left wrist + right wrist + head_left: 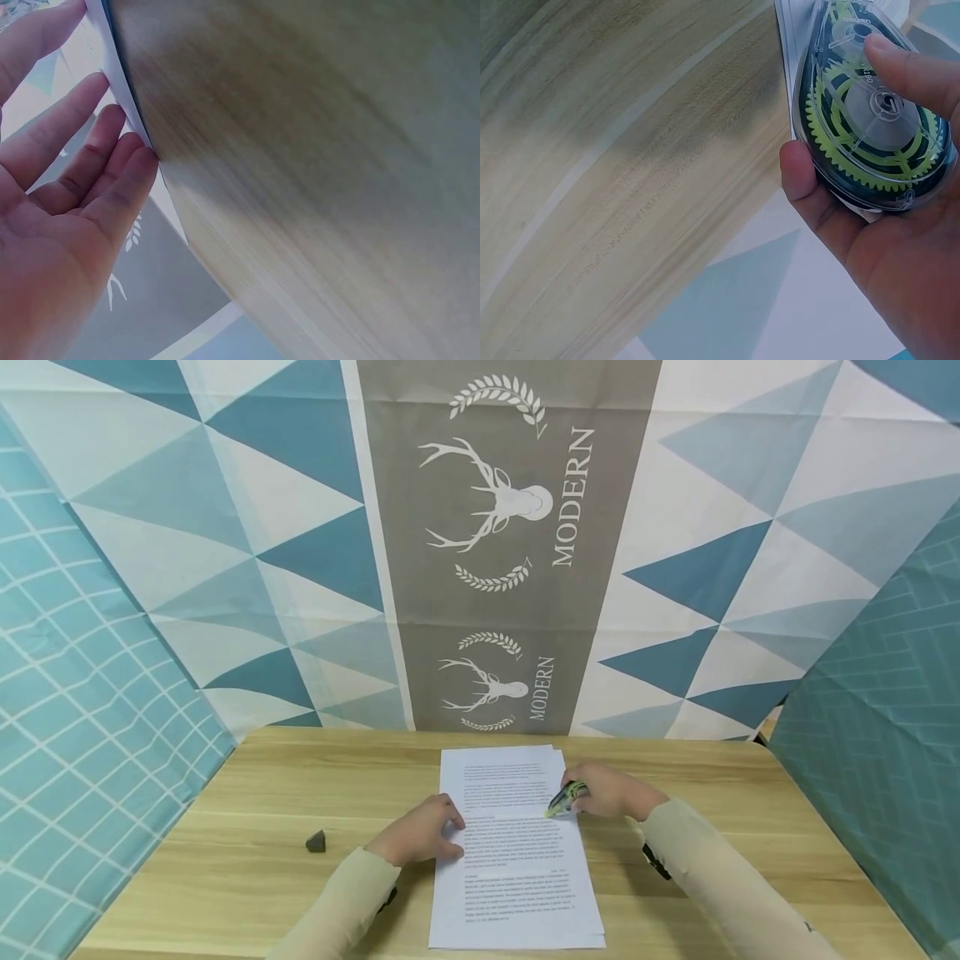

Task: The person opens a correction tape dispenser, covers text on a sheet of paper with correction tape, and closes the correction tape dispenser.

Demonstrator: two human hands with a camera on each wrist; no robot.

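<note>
A stack of printed paper sheets [517, 935] lies on the wooden table, its edges slightly offset. My right hand [611, 789] grips a correction tape [877, 112] with a clear case and green toothed wheel. In the head view the tip of the correction tape is over the printed lines near the right edge of the paper; whether it touches cannot be told. On the left edge of the sheets rests my left hand [420, 832], its fingertips on the paper. The left wrist view shows the fingers [97, 161] loosely extended along that edge, pinching nothing.
A small dark wedge-shaped piece [316, 841] lies on the table [300, 785] left of my left hand. Behind the table hangs a patterned cloth [517, 685], with blue-green cloths at both sides.
</note>
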